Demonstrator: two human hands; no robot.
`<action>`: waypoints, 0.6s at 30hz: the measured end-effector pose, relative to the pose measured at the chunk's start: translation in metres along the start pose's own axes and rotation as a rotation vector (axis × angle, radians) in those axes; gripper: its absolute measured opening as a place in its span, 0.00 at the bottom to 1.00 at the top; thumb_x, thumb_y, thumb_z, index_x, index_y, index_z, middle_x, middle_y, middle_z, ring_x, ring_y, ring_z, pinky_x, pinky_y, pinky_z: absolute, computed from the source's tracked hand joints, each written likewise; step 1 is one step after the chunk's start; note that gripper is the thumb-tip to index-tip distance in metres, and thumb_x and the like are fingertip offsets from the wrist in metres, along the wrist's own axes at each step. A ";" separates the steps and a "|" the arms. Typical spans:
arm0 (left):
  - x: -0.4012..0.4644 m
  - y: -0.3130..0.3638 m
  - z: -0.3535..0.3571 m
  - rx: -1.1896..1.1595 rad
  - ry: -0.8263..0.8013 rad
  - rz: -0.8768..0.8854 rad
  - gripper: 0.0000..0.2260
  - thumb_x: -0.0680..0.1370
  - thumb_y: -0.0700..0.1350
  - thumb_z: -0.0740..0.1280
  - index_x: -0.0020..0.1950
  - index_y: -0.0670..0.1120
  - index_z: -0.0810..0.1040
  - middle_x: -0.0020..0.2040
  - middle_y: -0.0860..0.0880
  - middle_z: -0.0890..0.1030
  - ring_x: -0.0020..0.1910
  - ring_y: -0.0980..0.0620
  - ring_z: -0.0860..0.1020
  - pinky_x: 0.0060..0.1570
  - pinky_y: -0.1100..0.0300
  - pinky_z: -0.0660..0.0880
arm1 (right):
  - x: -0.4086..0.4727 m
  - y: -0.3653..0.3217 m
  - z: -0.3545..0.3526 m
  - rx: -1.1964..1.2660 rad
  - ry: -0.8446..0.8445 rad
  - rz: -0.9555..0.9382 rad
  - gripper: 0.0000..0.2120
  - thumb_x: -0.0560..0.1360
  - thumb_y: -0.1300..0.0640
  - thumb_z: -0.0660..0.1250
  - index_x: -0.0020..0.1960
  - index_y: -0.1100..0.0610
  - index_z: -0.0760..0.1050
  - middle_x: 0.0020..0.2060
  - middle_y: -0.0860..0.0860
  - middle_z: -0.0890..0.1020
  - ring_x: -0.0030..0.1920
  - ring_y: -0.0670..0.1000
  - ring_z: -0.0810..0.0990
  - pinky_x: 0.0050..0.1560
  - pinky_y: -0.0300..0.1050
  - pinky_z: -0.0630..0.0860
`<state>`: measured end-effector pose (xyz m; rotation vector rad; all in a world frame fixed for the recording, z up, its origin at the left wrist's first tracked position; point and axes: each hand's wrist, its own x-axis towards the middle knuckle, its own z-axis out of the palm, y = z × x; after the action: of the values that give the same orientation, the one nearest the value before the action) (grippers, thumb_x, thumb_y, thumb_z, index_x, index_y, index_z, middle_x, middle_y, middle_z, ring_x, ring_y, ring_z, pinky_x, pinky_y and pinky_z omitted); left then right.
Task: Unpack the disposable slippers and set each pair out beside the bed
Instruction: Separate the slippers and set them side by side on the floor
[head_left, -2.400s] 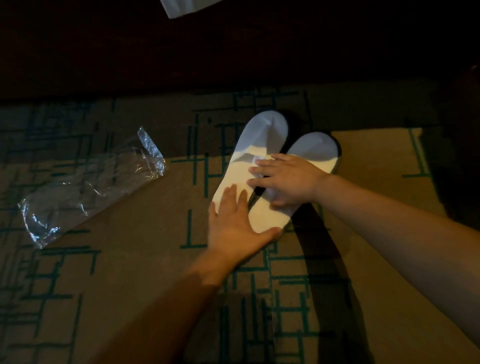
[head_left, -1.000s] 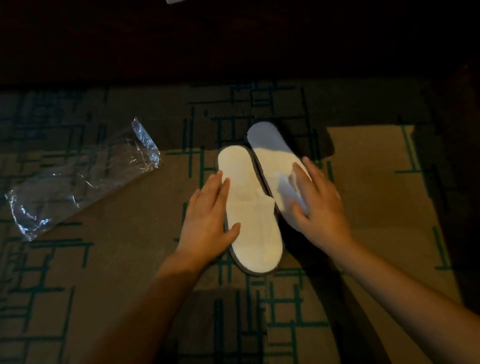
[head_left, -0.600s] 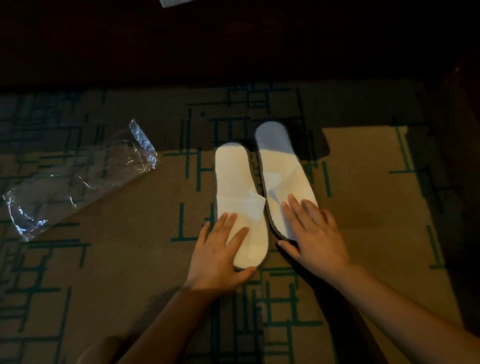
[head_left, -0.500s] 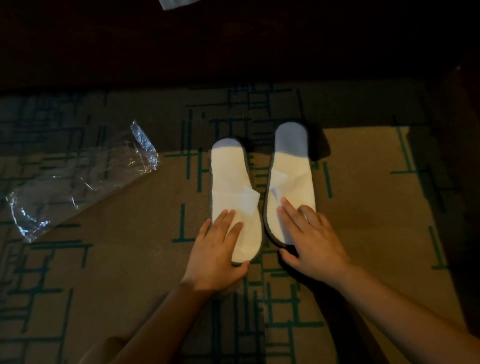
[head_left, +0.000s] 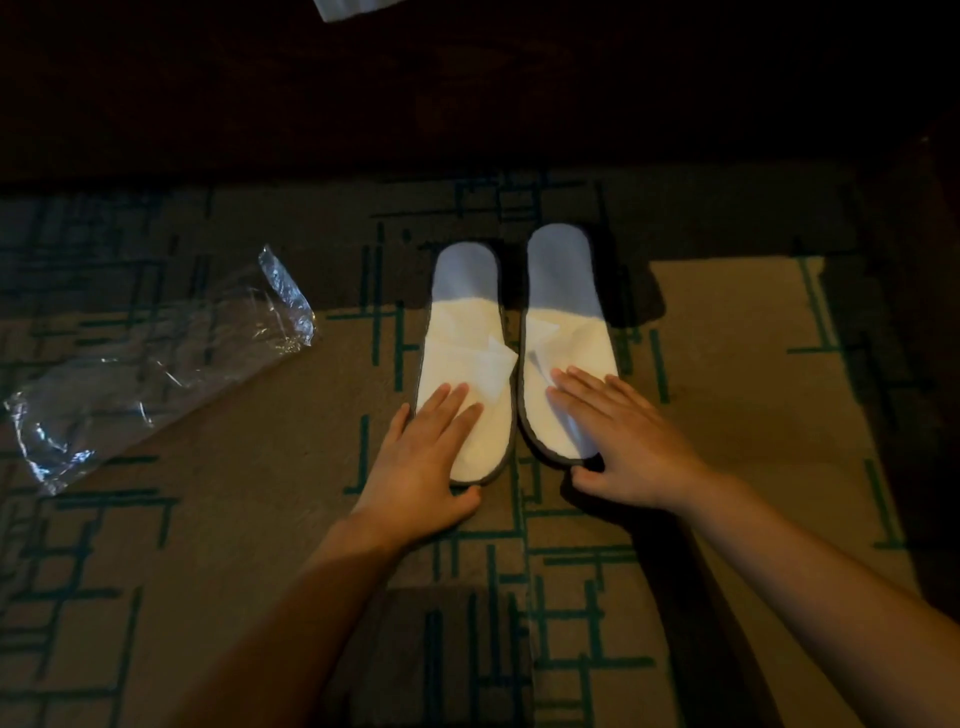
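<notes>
Pair of slippers (head_left: 511, 348) lay on carpet (head_left: 727, 364), side by side, toes toward dark bed base (head_left: 467, 104). My left hand (head_left: 423, 462) and right hand (head_left: 623, 441) rested flat on heel ends, fingers (head_left: 452, 402) spread, gripping nothing. Empty wrapper (head_left: 150, 358) lay well apart at left. Risk, as I judged: uneven push could skew thin soles; folded straps stayed flat. Versus half second earlier: slippers drawn closer, now parallel, nearly touching.
</notes>
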<state>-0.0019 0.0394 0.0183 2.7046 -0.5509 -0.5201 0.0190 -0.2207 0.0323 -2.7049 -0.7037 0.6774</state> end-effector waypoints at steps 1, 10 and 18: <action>0.005 -0.002 -0.003 0.003 -0.002 -0.005 0.39 0.68 0.60 0.64 0.75 0.53 0.51 0.78 0.50 0.50 0.75 0.54 0.43 0.74 0.45 0.46 | 0.005 0.002 -0.002 0.001 0.003 -0.001 0.41 0.71 0.41 0.61 0.77 0.48 0.45 0.75 0.41 0.40 0.72 0.39 0.35 0.71 0.42 0.36; 0.040 -0.004 -0.021 0.010 -0.004 -0.032 0.39 0.69 0.57 0.67 0.75 0.51 0.52 0.78 0.48 0.50 0.77 0.51 0.46 0.75 0.45 0.47 | 0.031 0.011 -0.024 -0.016 0.082 0.023 0.41 0.70 0.39 0.66 0.76 0.48 0.51 0.77 0.45 0.50 0.75 0.43 0.45 0.70 0.42 0.40; 0.057 -0.006 -0.027 0.020 0.015 -0.029 0.39 0.69 0.56 0.68 0.75 0.50 0.53 0.78 0.48 0.50 0.77 0.50 0.47 0.74 0.45 0.47 | 0.037 0.014 -0.031 0.003 0.119 0.035 0.40 0.69 0.41 0.67 0.75 0.49 0.54 0.77 0.46 0.53 0.76 0.46 0.49 0.70 0.42 0.44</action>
<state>0.0599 0.0264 0.0234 2.7373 -0.5167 -0.5046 0.0686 -0.2173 0.0397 -2.7334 -0.6274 0.5195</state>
